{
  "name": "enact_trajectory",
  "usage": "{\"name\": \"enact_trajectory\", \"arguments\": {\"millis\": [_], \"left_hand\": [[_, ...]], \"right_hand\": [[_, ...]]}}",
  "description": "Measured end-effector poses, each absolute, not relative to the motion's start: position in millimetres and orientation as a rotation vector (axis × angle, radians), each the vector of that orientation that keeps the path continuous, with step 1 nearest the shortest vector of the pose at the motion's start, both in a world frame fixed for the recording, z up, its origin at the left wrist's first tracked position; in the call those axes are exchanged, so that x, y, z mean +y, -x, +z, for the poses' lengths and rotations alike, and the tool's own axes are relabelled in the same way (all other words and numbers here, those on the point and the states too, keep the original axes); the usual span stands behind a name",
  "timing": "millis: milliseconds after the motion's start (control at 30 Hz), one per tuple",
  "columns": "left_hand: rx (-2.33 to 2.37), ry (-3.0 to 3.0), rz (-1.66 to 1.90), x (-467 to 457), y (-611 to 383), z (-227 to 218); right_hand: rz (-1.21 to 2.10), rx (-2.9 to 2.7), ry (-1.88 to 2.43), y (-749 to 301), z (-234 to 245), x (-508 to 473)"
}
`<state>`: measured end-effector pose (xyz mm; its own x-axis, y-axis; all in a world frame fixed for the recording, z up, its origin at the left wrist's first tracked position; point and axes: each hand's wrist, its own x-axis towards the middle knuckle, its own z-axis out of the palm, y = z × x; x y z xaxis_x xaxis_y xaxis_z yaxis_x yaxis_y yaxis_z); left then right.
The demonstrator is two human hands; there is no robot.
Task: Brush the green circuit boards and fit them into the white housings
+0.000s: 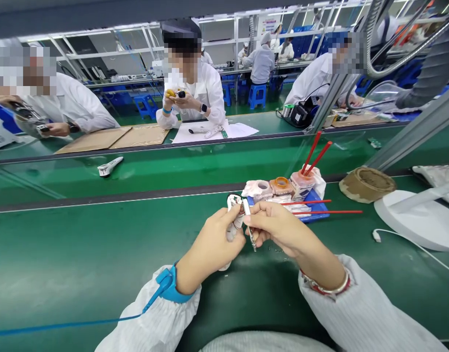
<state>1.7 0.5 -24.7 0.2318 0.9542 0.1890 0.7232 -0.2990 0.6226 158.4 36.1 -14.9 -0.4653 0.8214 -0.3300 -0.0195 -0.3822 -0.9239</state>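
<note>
My left hand is closed around a white plastic housing, whose inner side faces up; my fingers cover much of it. Between the thumb and fingers of my right hand is a narrow circuit board with a white block on it, held upright close against the housing's right side. Whether the two parts are joined I cannot tell. Just beyond my hands stands a blue tray with small bottles and red sticks.
A moving belt or channel with a white handheld part runs beyond the bench edge. To the right are a brown tape roll, a white lamp base and a white cable. A blue wrist cord trails left. Co-workers sit opposite.
</note>
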Motion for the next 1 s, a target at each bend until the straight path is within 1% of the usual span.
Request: {"name": "enact_trajectory", "arguments": {"millis": [167, 233, 367, 467, 700, 800, 1000], "left_hand": [[1.546, -1.984, 0.857, 3.9, -1.6, -33.7], [1.550, -1.924, 0.935, 5.5, -1.9, -36.1], [1.541, -1.882, 1.106, 6.8, -3.1, -39.1], [1.523, -1.809, 1.191, 6.4, -3.7, -40.5], [1.549, -1.677, 1.192, 5.8, -3.8, -40.4], [1.560, -1.748, 1.144, 7.3, -3.5, -39.9], [1.567, -1.903, 1.022, 8.2, -1.4, -33.2]], "right_hand": [[1.764, -1.324, 1.197, -150.7, -17.4, 30.4], [1.640, -1.379, 1.238, -144.9, -21.4, 25.0], [1.286, -1.463, 1.254, -132.4, -31.0, 13.1], [1.145, -1.549, 1.220, -128.7, -33.5, 6.9], [0.852, -1.797, 1.174, -137.6, -33.4, 5.5], [0.875, -1.783, 1.171, -141.8, -36.5, 8.5], [1.111, -1.615, 1.219, -148.2, -32.8, 12.1]]}}
